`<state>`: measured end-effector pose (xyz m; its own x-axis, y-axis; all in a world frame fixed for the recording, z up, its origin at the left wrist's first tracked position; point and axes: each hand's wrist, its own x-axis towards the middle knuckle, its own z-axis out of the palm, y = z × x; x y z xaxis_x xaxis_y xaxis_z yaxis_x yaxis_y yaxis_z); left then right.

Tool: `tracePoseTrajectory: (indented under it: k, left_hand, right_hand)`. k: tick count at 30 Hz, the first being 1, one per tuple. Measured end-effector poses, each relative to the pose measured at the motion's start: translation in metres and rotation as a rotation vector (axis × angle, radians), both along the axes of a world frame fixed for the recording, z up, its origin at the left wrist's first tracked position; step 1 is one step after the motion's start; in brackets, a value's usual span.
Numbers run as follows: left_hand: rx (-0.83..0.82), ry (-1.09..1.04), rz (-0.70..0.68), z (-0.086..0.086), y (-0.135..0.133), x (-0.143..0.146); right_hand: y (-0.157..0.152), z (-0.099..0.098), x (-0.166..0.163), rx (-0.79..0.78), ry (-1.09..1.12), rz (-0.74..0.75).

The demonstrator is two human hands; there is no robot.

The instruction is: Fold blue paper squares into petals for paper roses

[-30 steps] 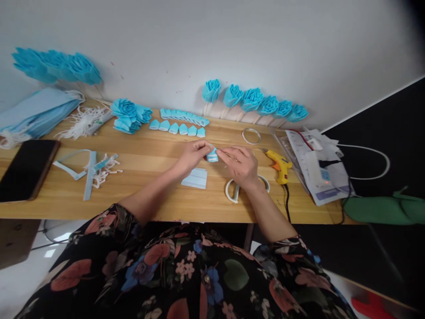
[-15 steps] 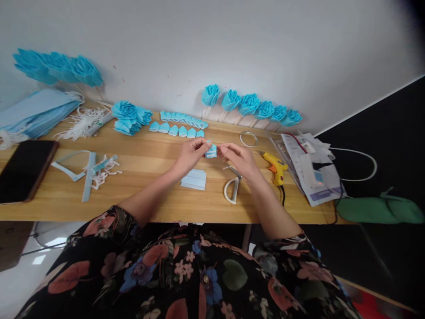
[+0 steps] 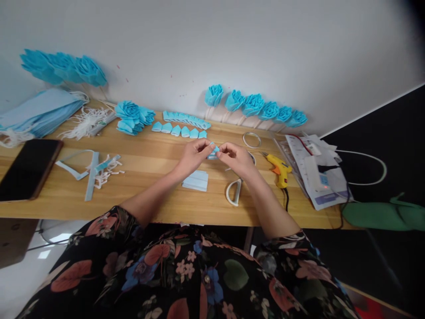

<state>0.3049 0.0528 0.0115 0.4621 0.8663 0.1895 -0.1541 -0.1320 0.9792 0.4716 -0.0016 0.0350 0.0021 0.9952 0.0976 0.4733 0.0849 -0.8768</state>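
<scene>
Between my hands is a small folded piece of blue mask fabric (image 3: 213, 156), partly covered by the fingers. My left hand (image 3: 194, 155) pinches its left side, and my right hand (image 3: 235, 157) has thumb and finger closed on its right side. Just below them lies a small stack of pale blue fabric pieces (image 3: 195, 180) on the wooden table (image 3: 149, 177). A pair of scissors with white handles (image 3: 233, 193) lies partly under my right hand. Behind the hands stands a row of folded blue petals (image 3: 175, 131), with a longer overlapping strip of petals (image 3: 186, 118) behind it.
Blue fabric roses (image 3: 253, 104) on sticks lean on the wall, more at left. A yellow glue gun (image 3: 279, 169), a tape ring (image 3: 252, 140) and a power strip (image 3: 318, 175) lie right. At left are a phone (image 3: 28, 170), masks (image 3: 46, 110) and scraps (image 3: 108, 170).
My right hand has moved in and now grips the right side of the folded fabric, covering more of it. The whole view has shifted slightly.
</scene>
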Motion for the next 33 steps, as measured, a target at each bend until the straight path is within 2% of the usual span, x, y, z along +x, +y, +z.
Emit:
tracePoseTrajectory:
  k: [5,15,24,26,33]
  left_hand:
    - [-0.11,-0.041,-0.026,0.0,0.0,0.001]
    - [-0.466,-0.14,-0.182,-0.007,0.007,-0.002]
    - [-0.575,-0.131,-0.27,-0.002,0.01,-0.003]
    - [-0.556,-0.113,-0.24,-0.001,0.011,-0.003]
    - [-0.274,0.005,-0.22,-0.011,0.005,-0.001]
  right_hand:
    - [0.002,-0.004,0.001,0.009,-0.004,-0.019]
    - [-0.005,-0.01,0.001,-0.022,0.119,-0.007]
    - [-0.007,-0.014,0.007,-0.033,0.14,-0.041]
    - [-0.007,-0.015,0.009,-0.017,0.161,-0.064]
    - [-0.007,-0.018,0.009,-0.003,0.193,-0.079]
